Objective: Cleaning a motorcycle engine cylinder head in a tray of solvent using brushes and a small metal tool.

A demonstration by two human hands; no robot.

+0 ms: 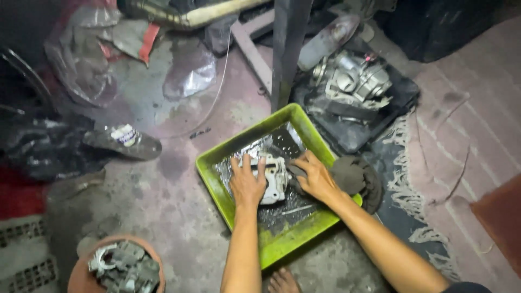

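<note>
Green plastic tray [239, 147] holds pale engine casting [274, 182]; left hand [247, 183] flat, fingers spread on it; right hand [315, 176] beside, fingers clutching dark rag [350, 176].

Stained concrete floor [163, 217], bore a lime-green tray [271, 247], terracotta bowl [78, 282] of metal parts, crumpled plastic sheeting [81, 65], fringed rug [467, 125], engine assembly on a dark mat [355, 133], plastic bottle [130, 142]

Orange bowl [81, 279] of metal parts [124, 266]
</note>
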